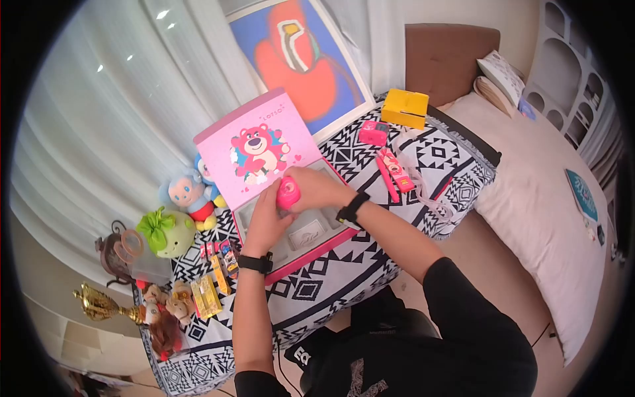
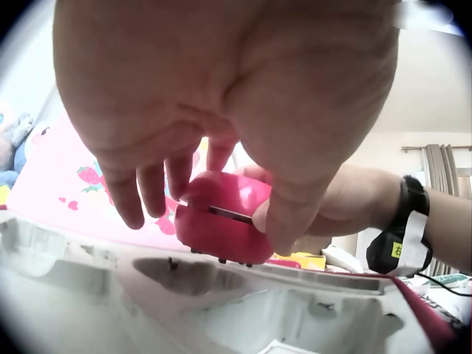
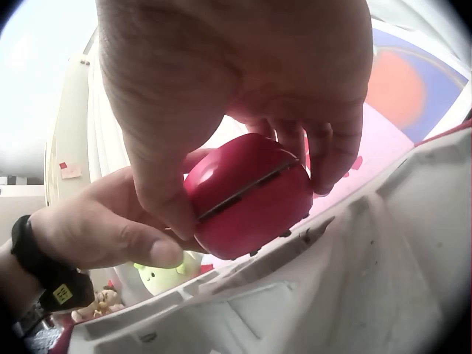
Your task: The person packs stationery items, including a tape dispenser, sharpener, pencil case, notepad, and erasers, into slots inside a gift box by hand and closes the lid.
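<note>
Both hands grip a glossy hot-pink rounded case (image 1: pixel 288 192) over the pink gift box (image 1: pixel 311 253). A dark seam runs round the case (image 3: pixel 254 193), and small dark feet show on its underside. My left hand (image 1: pixel 266 221) holds it from the left, thumb and fingertips at its sides in the left wrist view. From the right, my right hand (image 1: pixel 322 188) curls its thumb and fingers round it. Below lies the box's moulded grey tray (image 2: pixel 96 295), with hollows and a white card-like piece (image 1: pixel 307 236). The raised lid (image 1: pixel 218 149) carries a pink bear picture.
Blue and green plush toys (image 1: pixel 167 233) stand left of the box, near small yellow packs (image 1: pixel 206 296) and a gold trophy (image 1: pixel 99 303). To the right lie a pink box (image 1: pixel 374 133), pink strip-like items (image 1: pixel 397 172) and a yellow box (image 1: pixel 405 109). A bed (image 1: pixel 522 152) adjoins the table.
</note>
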### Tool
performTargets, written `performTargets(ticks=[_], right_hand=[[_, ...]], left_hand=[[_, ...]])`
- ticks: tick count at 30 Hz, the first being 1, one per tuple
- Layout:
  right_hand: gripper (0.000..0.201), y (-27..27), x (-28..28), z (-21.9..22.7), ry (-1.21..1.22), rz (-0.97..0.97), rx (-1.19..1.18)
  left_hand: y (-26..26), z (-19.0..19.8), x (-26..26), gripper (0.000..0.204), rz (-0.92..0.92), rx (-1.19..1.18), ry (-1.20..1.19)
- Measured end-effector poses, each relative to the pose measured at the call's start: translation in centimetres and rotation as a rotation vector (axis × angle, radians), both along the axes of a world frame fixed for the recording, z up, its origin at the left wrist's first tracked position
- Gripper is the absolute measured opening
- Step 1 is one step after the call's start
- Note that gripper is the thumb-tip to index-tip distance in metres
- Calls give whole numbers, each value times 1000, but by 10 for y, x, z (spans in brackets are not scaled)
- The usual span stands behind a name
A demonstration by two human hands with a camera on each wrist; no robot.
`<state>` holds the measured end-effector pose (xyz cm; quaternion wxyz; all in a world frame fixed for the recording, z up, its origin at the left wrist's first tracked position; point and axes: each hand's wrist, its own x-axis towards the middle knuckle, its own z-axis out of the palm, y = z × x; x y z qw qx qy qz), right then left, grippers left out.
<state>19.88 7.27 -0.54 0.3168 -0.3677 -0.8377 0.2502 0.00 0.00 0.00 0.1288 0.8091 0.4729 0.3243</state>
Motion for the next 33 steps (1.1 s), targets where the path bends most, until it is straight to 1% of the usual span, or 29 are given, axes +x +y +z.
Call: performTargets(ticks=[1,2,3,4,6,9,11,13,15,16,18,20,21,22,23,24,25,26,27,29,30,31,32,33], right_hand=[[74,10,-5,-12,-23,34,26],[71,13,-8,-15,-45,69,51],[71,16,-10,-18,-35,55,48],[70,17,-11,-19,-62,47,58],[68,19,-13,-23,-86,31,63],[70,27,-16,-24,-96,58,86],[73,30,-17,-23,-166,96,30],[75,29,-15,-26,-137,91,25],[77,30,-15,-29,-109,86,22],[76,30,-16,-29,-132,88,32],[76,30,-16,-29,-155,86,41],[61,34,-18,-36,-159,105,143],[61,38,-20,-38,-159,105,143],[54,43,-22,-39,-171,142,124],[50,46,-23,-40,-184,180,102],[50,48,-23,-41,-187,181,101],[44,50,-22,-41,-217,188,105],[40,50,-22,-41,-248,194,108],[40,50,-23,-41,-249,195,107],[36,45,-22,-36,-379,80,110],[36,41,-21,-35,-382,82,110],[33,39,-22,-36,-358,45,119],[30,37,-22,-37,-335,8,128],[30,36,-23,-37,-341,12,125]], left_hand=[[4,0,0,94,-15,1,11],[6,-1,0,96,9,-101,-31],[8,-2,0,98,35,-205,-73],[12,-7,-2,98,25,-211,-63],[22,-18,-9,99,23,-316,-199],[28,-20,-16,98,12,-264,-142],[30,-19,-20,95,13,-257,-106],[30,-19,-24,92,16,-253,-72],[31,-17,-27,85,45,-267,-49],[28,-11,-23,85,42,-268,-47],[21,2,-17,72,70,-299,-36],[23,0,-17,71,66,-300,-34],[23,-1,-17,70,66,-300,-32],[28,-6,-21,70,66,-299,-33],[33,-13,-25,71,26,-237,-6],[38,-20,-29,71,-14,-176,19],[36,-19,-28,71,-13,-177,16],[35,-16,-28,68,-4,-151,88],[34,-14,-28,65,5,-126,161],[37,-16,-28,61,8,-133,187],[38,-17,-28,58,11,-141,214],[38,-17,-27,58,12,-142,210],[37,-18,-27,55,13,-115,209],[36,-19,-26,53,15,-88,207]])
